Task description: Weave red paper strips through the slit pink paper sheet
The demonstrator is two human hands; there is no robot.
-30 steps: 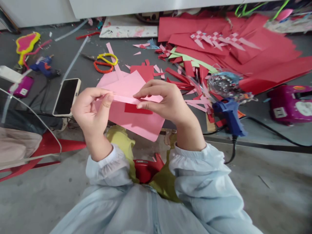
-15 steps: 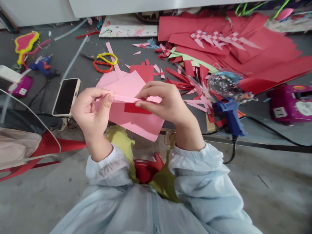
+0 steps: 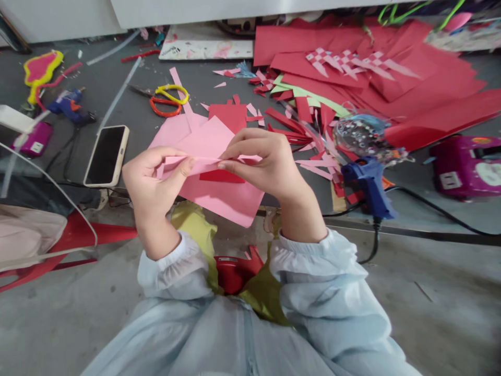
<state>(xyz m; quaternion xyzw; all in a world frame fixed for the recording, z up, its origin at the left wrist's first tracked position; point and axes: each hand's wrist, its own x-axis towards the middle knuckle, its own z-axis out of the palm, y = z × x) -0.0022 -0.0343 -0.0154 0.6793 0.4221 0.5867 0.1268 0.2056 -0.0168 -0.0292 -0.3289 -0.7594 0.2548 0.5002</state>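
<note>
Between my two hands a narrow strip of pink paper [image 3: 205,165] is held level above the table's near edge. My left hand [image 3: 156,180] pinches it between thumb and fingers toward its left end. Close beside it, my right hand [image 3: 266,162] pinches the strip with thumb and forefinger, and a bit of pink sticks out past that hand. Beneath them lie larger pink paper sheets [image 3: 223,201]. A red paper piece [image 3: 229,117] rests just beyond, partly covered by the pink sheets.
Scissors [image 3: 168,99] and a phone [image 3: 106,156] lie to the left. A blue glue gun [image 3: 370,185] sits right, its cord over the table edge. Red paper sheets [image 3: 391,99], paper scraps [image 3: 324,128] and a bead bag [image 3: 362,136] spread across the right. Another glue gun [image 3: 70,104] is far left.
My left hand has shifted right along the pink strip, nearer my right hand. More of the strip now shows left of my thumb. My right hand has hardly moved.
</note>
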